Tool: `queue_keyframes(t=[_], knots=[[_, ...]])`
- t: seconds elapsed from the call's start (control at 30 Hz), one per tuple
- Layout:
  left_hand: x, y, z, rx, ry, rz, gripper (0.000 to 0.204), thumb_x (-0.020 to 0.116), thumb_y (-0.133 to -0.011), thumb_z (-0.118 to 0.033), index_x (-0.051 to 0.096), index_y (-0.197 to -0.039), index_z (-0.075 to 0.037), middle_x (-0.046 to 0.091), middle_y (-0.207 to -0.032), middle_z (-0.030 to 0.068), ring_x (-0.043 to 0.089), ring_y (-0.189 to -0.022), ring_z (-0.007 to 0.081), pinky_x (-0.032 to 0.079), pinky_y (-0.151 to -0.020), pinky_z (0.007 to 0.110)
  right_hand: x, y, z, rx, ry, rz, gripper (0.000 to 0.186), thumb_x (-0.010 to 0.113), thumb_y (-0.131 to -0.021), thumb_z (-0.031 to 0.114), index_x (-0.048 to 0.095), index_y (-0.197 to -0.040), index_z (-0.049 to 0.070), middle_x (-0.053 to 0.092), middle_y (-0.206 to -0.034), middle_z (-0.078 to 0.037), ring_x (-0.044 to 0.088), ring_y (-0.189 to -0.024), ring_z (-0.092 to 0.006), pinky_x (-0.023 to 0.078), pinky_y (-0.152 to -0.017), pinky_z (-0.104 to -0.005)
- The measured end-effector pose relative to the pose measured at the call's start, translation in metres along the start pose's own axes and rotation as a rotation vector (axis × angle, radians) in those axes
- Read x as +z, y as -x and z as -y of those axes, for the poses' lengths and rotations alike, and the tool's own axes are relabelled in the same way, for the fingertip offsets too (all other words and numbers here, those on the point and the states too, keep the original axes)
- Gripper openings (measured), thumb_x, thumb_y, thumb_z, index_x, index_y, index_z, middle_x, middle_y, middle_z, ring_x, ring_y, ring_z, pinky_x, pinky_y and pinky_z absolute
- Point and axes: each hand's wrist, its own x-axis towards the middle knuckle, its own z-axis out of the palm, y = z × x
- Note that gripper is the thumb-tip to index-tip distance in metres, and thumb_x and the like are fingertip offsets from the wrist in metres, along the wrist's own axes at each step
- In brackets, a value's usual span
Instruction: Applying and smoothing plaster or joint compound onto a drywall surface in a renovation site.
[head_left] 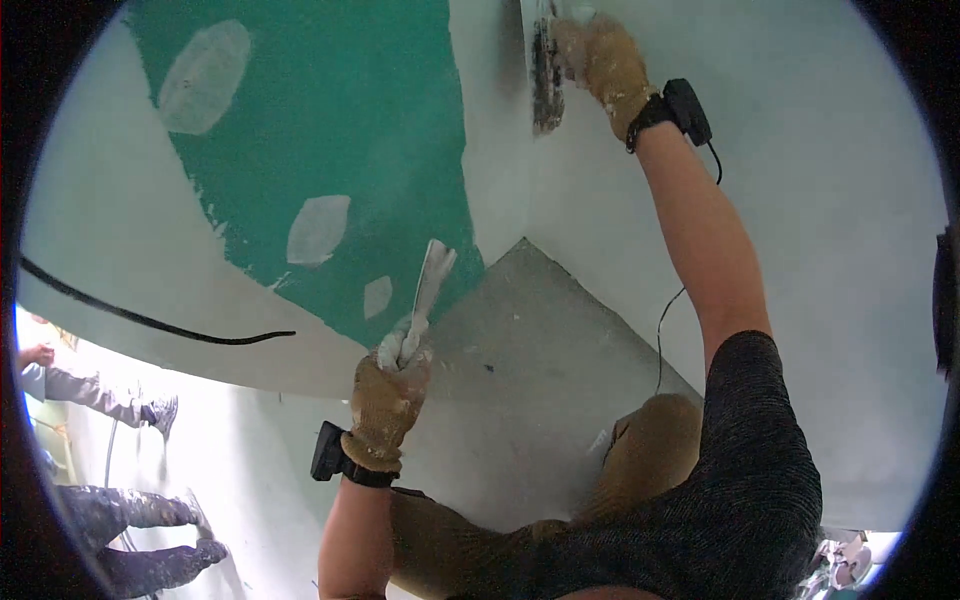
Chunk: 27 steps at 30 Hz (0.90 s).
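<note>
My left hand [388, 402], in a tan knit glove smeared with white, is closed round the handle of a putty knife [434, 272]. Its whitish blade points up and stands in front of the green wall area. Higher up, my gloved right hand [612, 72] grips a flat trowel [547, 80] with a dark-stained blade. That trowel lies along the white wall near the inside corner, its blade seen nearly edge-on. My fingers partly hide its handle. White compound coats the fingertips of both gloves.
Off-white patches [318, 230] dot the green wall section [370, 130]. The grey floor [525, 340] narrows into the corner. A black cable [160, 325] sticks out from the left wall. Other people's legs [150, 545] show at lower left. Each wrist wears a strapped black device [688, 110].
</note>
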Motion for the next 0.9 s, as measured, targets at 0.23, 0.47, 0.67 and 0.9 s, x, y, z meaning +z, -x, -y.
queue_keyframes(t=[0.23, 0.47, 0.67, 0.9], knots=[[-0.007, 0.005, -0.024, -0.086, 0.113, 0.021, 0.040, 0.066, -0.091, -0.015, 0.063, -0.127, 0.002, 0.071, -0.105, 0.0122, 0.066, -0.087, 0.0197, 0.052, -0.077, 0.033, 0.032, 0.058, 0.050, 0.202, -0.215, 0.397, 0.031, 0.053, -0.100, 0.025, 0.060, -0.124, 0.006, 0.065, -0.111, -0.022, 0.065, -0.098, -0.0383, 0.052, -0.082, -0.0512], [-0.003, 0.002, -0.025, -0.181, -0.221, -0.034, 0.030, 0.069, -0.089, -0.021, 0.067, -0.113, -0.003, 0.063, -0.081, 0.0077, 0.059, -0.071, 0.0191, 0.048, -0.067, 0.033, 0.040, 0.093, 0.103, 0.058, -0.055, 0.954, 0.055, 0.051, -0.102, 0.017, 0.037, -0.154, 0.008, 0.055, -0.139, -0.021, 0.054, -0.126, -0.0415, 0.041, -0.107, -0.0526], [0.001, 0.001, -0.023, -0.122, -0.147, -0.048, 0.023, 0.066, -0.090, -0.021, 0.066, -0.105, -0.003, 0.059, -0.077, 0.0071, 0.056, -0.069, 0.0165, 0.046, -0.066, 0.031, 0.141, 0.195, 0.121, -0.056, -0.126, 0.925, 0.053, 0.046, -0.104, 0.017, 0.035, -0.153, 0.001, 0.050, -0.145, -0.022, 0.054, -0.127, -0.0391, 0.043, -0.106, -0.0531], [0.011, -0.007, -0.002, 0.050, -0.013, 0.003, 0.027, 0.068, -0.091, -0.023, 0.066, -0.110, -0.003, 0.065, -0.087, 0.0110, 0.063, -0.077, 0.0206, 0.049, -0.070, 0.034, 0.164, 0.305, 0.133, 0.632, -0.686, 1.009, 0.059, 0.045, -0.105, 0.041, 0.043, -0.147, 0.000, 0.054, -0.143, -0.020, 0.054, -0.127, -0.0385, 0.042, -0.108, -0.0460]])
